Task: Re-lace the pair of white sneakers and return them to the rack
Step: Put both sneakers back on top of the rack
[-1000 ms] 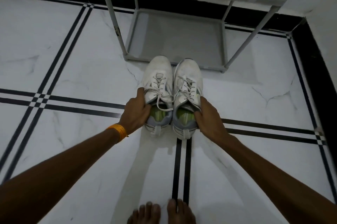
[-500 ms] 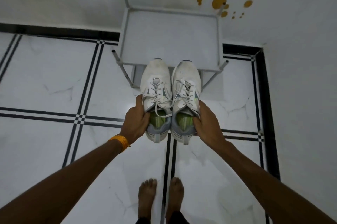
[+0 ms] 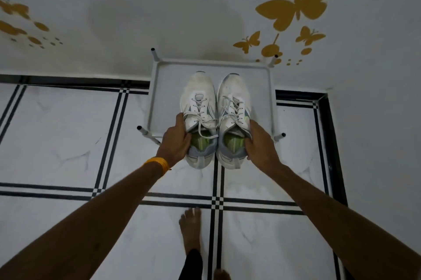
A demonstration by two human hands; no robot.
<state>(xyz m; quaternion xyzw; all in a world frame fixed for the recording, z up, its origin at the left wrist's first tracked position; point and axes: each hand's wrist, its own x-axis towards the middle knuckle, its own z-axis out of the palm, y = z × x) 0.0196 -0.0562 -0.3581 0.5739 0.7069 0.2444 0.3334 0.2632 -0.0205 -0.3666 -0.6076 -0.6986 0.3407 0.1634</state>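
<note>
Left hand (image 3: 176, 143) fingers clamp left white sneaker (image 3: 199, 117); right hand (image 3: 259, 145) fingers clamp right white sneaker (image 3: 233, 117). Toes point 12 o'clock over grey rack top shelf (image 3: 164, 97).

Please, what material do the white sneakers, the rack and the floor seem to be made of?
Left sneaker and right sneaker: probably matte synthetic or mesh upper with woven laces, judging by the soft, slightly soiled toes. Rack: apparently painted metal tubing with black end caps; its shelf surface looks like fabric or plastic, unclear. Floor: glossy marble-look tile with grey veins and black inlaid lines.
</note>
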